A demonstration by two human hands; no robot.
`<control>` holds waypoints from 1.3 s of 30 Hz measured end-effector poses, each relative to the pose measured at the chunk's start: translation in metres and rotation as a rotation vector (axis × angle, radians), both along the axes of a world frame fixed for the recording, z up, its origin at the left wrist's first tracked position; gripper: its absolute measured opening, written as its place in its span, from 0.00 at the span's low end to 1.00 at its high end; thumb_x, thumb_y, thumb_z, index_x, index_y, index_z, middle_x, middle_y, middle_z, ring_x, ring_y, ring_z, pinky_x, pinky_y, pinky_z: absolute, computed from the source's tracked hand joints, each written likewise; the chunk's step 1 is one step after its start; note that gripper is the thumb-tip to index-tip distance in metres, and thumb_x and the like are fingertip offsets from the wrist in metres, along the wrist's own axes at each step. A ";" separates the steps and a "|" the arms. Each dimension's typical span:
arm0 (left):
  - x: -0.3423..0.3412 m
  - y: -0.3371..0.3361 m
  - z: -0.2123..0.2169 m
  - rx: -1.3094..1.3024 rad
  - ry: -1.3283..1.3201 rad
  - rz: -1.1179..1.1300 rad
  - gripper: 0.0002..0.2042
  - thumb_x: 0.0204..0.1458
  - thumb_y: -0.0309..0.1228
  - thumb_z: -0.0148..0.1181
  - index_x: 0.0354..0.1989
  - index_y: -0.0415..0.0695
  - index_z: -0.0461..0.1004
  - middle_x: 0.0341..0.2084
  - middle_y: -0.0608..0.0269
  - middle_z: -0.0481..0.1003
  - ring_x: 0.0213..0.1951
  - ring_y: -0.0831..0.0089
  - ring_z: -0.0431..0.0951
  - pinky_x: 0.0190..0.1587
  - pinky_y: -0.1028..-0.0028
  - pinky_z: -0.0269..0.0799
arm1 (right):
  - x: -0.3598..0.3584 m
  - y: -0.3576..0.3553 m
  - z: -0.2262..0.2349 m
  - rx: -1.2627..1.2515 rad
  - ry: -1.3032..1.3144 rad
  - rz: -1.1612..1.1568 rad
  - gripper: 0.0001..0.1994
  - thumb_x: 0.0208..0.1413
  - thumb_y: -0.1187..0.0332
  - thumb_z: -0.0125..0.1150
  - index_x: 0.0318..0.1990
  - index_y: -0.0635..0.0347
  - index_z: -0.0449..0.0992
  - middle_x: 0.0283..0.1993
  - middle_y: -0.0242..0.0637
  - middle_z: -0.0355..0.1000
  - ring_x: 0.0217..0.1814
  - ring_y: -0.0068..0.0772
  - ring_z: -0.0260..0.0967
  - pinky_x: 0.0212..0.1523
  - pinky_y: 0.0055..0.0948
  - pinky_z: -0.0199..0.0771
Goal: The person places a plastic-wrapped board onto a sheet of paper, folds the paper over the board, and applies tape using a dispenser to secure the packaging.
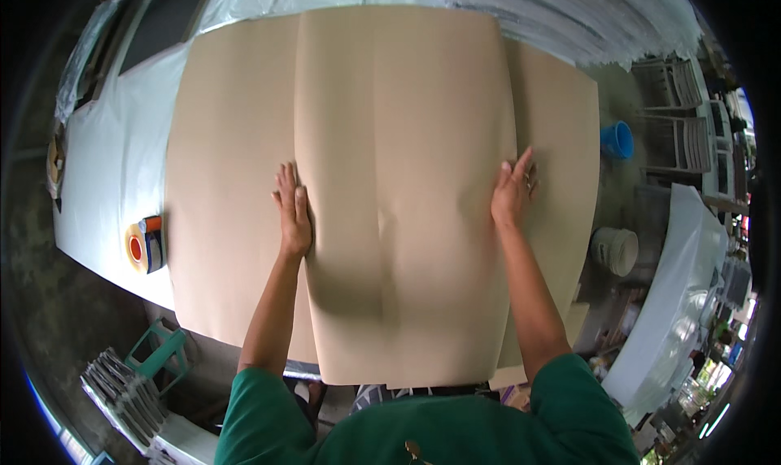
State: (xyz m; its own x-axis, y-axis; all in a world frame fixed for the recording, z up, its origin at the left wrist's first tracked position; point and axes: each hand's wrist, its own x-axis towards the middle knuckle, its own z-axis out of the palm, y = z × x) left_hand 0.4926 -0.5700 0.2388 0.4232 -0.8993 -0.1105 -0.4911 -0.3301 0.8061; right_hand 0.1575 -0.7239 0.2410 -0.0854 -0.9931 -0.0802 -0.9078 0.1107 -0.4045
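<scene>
A broad folded piece of brown kraft paper or thin card point(439, 123) stretches away in front of me, with a crease down its middle and rounded side edges. It rests on a wider brown sheet point(232, 139) that shows on both sides. Against the folded piece's left edge my left hand point(293, 214) lies with fingers stretched out, its palm side along the edge. My right hand point(511, 195) is at the opposite edge, fingers extended and partly spread. Neither hand has its fingers wrapped round anything. What lies inside the fold, if anything, is hidden.
A tape dispenser with a roll of tape point(137, 249) sits on the white-covered table point(114, 168) at left. Clear plastic wrapping point(569, 13) lies beyond. On the right floor are a blue bucket point(618, 140) and a whitish bucket point(616, 250). A green stool point(167, 351) stands lower left.
</scene>
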 end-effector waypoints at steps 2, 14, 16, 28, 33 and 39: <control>-0.005 0.003 0.002 0.072 -0.137 0.040 0.25 0.60 0.40 0.30 0.64 0.45 0.41 0.64 0.48 0.39 0.66 0.57 0.31 0.63 0.58 0.23 | 0.009 0.012 -0.002 -0.033 0.212 0.027 0.32 0.59 0.50 0.35 0.65 0.57 0.38 0.69 0.45 0.33 0.70 0.49 0.28 0.66 0.46 0.27; -0.032 -0.023 0.019 0.209 -0.651 -0.078 0.25 0.58 0.39 0.33 0.63 0.45 0.44 0.64 0.58 0.40 0.66 0.60 0.35 0.64 0.56 0.24 | 0.142 0.078 0.058 0.190 0.275 0.506 0.58 0.36 0.39 0.59 0.61 0.78 0.34 0.64 0.69 0.27 0.66 0.70 0.19 0.63 0.57 0.21; -0.034 -0.029 0.018 0.170 -0.675 -0.105 0.25 0.58 0.39 0.33 0.63 0.45 0.45 0.64 0.60 0.42 0.66 0.61 0.36 0.64 0.56 0.26 | 0.151 0.074 0.066 0.277 0.325 0.503 0.56 0.38 0.44 0.60 0.60 0.79 0.34 0.63 0.71 0.29 0.66 0.72 0.22 0.63 0.57 0.25; -0.037 -0.035 0.027 0.139 -0.662 -0.169 0.24 0.58 0.41 0.31 0.64 0.52 0.45 0.64 0.60 0.42 0.65 0.59 0.37 0.63 0.53 0.28 | 0.116 0.040 0.011 0.173 -0.869 0.524 0.18 0.51 0.64 0.43 0.44 0.68 0.68 0.51 0.52 0.61 0.56 0.44 0.54 0.55 0.41 0.53; -0.056 -0.051 0.029 0.099 -0.629 -0.370 0.24 0.58 0.41 0.31 0.64 0.55 0.46 0.64 0.59 0.42 0.65 0.57 0.37 0.64 0.54 0.28 | 0.085 0.050 0.087 0.649 -1.979 -0.402 0.08 0.45 0.70 0.46 0.31 0.61 0.70 0.33 0.37 0.68 0.37 0.26 0.66 0.40 0.25 0.68; -0.078 -0.067 0.029 0.146 -0.656 -0.448 0.25 0.57 0.39 0.32 0.64 0.53 0.43 0.64 0.60 0.40 0.65 0.56 0.36 0.63 0.53 0.30 | 0.112 0.060 0.092 0.528 -1.293 -0.282 0.09 0.46 0.66 0.51 0.30 0.63 0.68 0.30 0.36 0.64 0.35 0.26 0.62 0.39 0.23 0.62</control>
State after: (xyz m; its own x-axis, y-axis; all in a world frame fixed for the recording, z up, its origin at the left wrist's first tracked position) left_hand 0.4149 -0.6374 0.2682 0.0456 -0.9945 -0.0945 -0.9599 -0.0698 0.2716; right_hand 0.2692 -0.6641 0.3329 0.1457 -0.7851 -0.6020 0.1395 0.6187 -0.7732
